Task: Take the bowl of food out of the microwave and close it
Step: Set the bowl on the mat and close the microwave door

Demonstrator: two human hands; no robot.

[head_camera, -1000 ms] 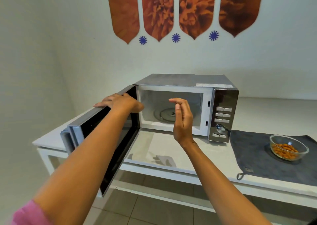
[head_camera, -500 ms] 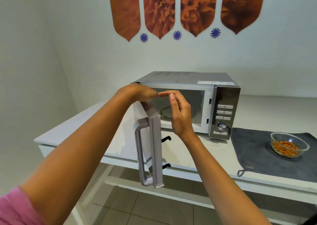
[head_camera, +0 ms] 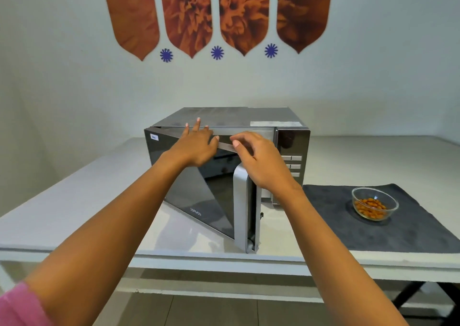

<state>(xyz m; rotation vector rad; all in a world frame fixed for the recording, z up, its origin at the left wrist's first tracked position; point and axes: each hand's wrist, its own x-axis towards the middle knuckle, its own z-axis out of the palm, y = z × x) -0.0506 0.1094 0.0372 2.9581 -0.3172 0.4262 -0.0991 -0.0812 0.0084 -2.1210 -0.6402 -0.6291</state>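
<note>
The silver microwave (head_camera: 231,116) stands on the white table. Its dark glass door (head_camera: 199,191) is still ajar at a narrow angle, the silver handle edge (head_camera: 240,208) sticking out toward me. My left hand (head_camera: 194,146) lies flat on the door's top edge, fingers spread over it. My right hand (head_camera: 258,161) hovers by the door's top near the handle, fingers curled, pinching nothing I can see. The glass bowl of orange-brown food (head_camera: 373,205) sits on the dark grey cloth (head_camera: 410,226) to the right of the microwave.
The control panel (head_camera: 293,156) with buttons is on the microwave's right side. The white table (head_camera: 62,213) runs left and right, its front edge close to me. Orange flower panels (head_camera: 216,12) hang on the wall behind. Black table legs (head_camera: 420,291) show at lower right.
The door has swung from wide open to nearly closed, pushed by my left hand on its top edge. My right hand followed the door toward the microwave front.
</note>
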